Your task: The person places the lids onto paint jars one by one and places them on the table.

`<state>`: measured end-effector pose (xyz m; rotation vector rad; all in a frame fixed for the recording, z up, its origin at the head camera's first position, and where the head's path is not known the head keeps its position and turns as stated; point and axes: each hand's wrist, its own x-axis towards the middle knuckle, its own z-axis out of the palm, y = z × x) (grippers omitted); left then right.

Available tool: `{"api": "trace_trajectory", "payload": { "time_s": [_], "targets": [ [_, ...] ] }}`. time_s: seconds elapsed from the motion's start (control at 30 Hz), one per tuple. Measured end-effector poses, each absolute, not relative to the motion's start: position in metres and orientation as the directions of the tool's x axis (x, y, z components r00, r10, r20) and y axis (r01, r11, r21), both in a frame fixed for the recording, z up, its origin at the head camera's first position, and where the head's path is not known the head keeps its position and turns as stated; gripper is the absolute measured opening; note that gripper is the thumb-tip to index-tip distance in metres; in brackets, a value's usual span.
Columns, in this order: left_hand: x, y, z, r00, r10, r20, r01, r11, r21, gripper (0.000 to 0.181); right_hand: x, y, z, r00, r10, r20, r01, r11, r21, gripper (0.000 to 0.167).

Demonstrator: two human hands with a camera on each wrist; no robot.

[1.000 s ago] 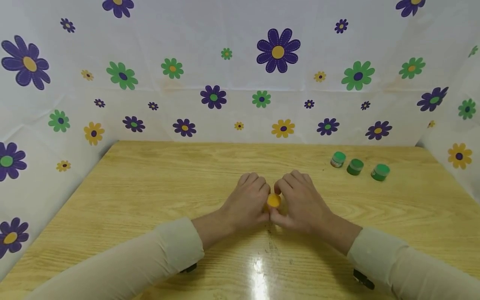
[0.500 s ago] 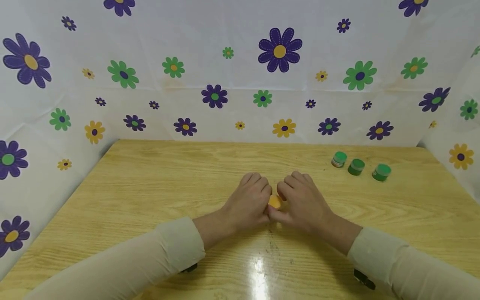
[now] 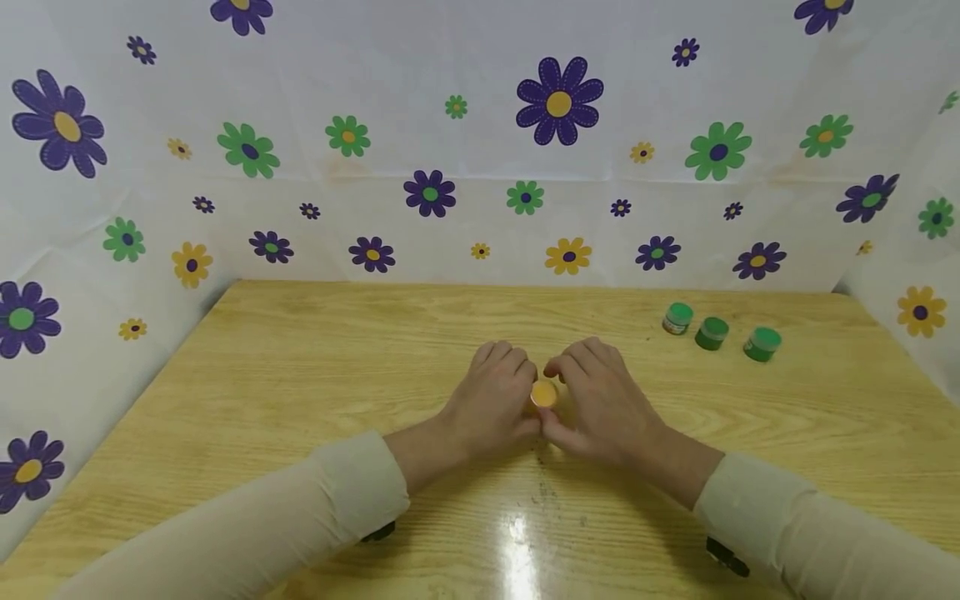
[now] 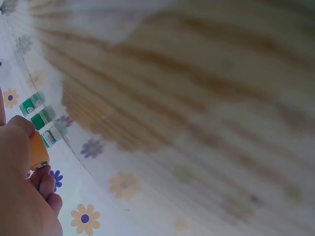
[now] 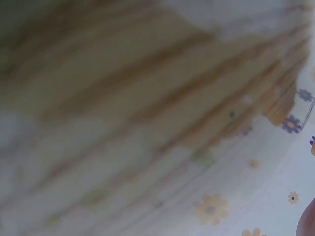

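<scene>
A small orange paint jar (image 3: 543, 394) stands out between both hands, near the middle of the table. My left hand (image 3: 491, 402) grips it from the left, its fingers curled. From the other side my right hand (image 3: 603, 404) reaches round the jar's top, the thumb against its near side and the curled index finger close to the far side. In the left wrist view the orange jar (image 4: 38, 150) shows beside the left hand (image 4: 24, 182), with fingers at its lower end. Just a sliver of the right hand (image 5: 307, 221) enters the right wrist view.
Three green paint jars stand at the table's back right: the left one (image 3: 677, 318), the middle one (image 3: 712, 333) and the right one (image 3: 762, 344). Behind the wooden table (image 3: 337, 333) hangs a white flower-print cloth (image 3: 480, 158), which also lines both sides.
Half a second ago the right fingers covered more of the orange top. Now the index finger has lifted off a little, more of the top shows, and the jar sits slightly farther up and left.
</scene>
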<state>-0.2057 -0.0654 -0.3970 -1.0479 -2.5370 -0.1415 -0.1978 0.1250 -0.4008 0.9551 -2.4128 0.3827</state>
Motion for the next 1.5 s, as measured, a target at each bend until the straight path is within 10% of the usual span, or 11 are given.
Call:
{"api": "trace_trajectory", "payload": {
  "time_s": [1.23, 1.5],
  "targets": [
    [-0.2063, -0.0600, -0.3995, -0.525, 0.734, 0.431, 0.754, 0.636, -0.164, 0.036, -0.1972, 0.1252, -0.3980, -0.678, -0.540, 0.498, -0.629, 0.777, -0.013, 0.045],
    [-0.2040, -0.0624, -0.3976, -0.630, 0.674, 0.386, 0.724, 0.689, -0.024, 0.039, -0.1958, 0.1267, -0.3987, -0.744, -0.522, 0.416, -0.632, 0.752, -0.187, 0.037]
  ]
}}
